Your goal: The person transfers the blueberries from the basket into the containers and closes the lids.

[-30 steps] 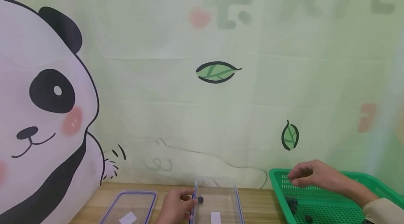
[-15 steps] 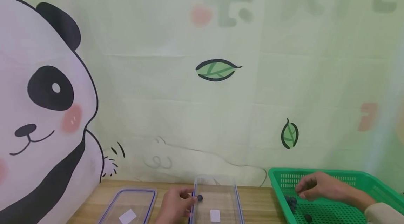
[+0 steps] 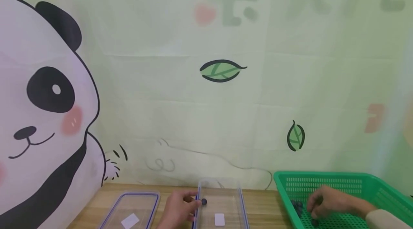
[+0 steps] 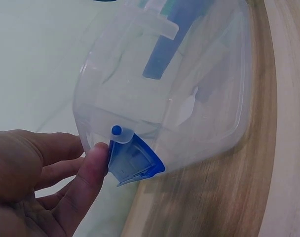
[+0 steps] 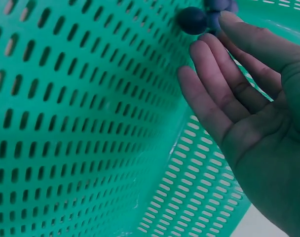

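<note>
My left hand (image 3: 180,207) pinches the rim of a clear plastic box (image 3: 226,204) at its left side. In the left wrist view, the thumb lies by a blue clip (image 4: 135,158) and the other fingers reach behind the wall. A dark round thing like a blueberry (image 3: 204,202) shows by the fingertips in the head view. My right hand (image 3: 326,202) is low inside a green basket (image 3: 280,178), fingertips beside a single blueberry (image 3: 314,223). Several more blueberries (image 3: 297,208) lie by the left wall. In the right wrist view, the fingers are loosely extended, thumb apart from them near the berries.
A clear lid with a blue seal (image 3: 120,200) lies left of the box, bearing a white label (image 3: 130,220). Everything rests on a wooden table (image 3: 264,207). Behind it hangs a pale green cloth (image 3: 155,89) printed with a panda (image 3: 48,114) and leaves.
My right hand has moved down and slightly right into the basket, to the single blueberry. The left hand keeps its hold on the box; the view has shifted slightly.
</note>
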Motion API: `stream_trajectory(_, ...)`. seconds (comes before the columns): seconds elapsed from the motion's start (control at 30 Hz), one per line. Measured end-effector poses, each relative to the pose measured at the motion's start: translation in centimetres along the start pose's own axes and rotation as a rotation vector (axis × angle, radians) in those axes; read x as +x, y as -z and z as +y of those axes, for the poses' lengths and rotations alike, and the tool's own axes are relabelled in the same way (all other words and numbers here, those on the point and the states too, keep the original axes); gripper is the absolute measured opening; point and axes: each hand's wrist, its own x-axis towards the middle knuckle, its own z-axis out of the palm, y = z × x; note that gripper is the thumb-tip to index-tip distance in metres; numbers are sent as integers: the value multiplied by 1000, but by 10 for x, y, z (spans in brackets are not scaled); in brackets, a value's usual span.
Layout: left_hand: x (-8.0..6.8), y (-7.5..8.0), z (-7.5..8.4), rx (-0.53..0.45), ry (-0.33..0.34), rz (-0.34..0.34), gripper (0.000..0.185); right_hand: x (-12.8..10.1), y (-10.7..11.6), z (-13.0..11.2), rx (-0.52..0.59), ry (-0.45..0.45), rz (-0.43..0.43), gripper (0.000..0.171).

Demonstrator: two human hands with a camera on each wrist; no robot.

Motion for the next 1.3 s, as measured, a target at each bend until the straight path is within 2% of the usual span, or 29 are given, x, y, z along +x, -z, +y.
stream_trajectory(0.17, 0, 0, 2, 3, 15, -3, 34, -2, -3, 3, -11, 15, -39, 12)
stream_trajectory(0.37, -1, 0, 2, 11, 16, 3, 35, 4, 0, 14, -21, -21, -87, 7)
stream_trajectory(0.53, -1, 1, 2, 3, 8, 2, 35, 10, 6, 24, -58, 30, -113, 6)
stream_trajectory(0.6, -1, 0, 2, 1, 12, 2, 35, 8, 5, 17, -63, 41, -67, 7)
stream_trajectory(0.73, -1, -1, 2, 2, 14, 7, 36, 2, 4, -13, -63, 38, 46, 10)
stream_trajectory(1.1, -2, -1, 1, 1, 30, 7, 35, -5, 15, -69, -96, 146, 298, 23)
stream_trajectory(1.3, -2, -1, 4, 7, 32, 17, 34, -10, 10, -98, -120, 130, 410, 30)
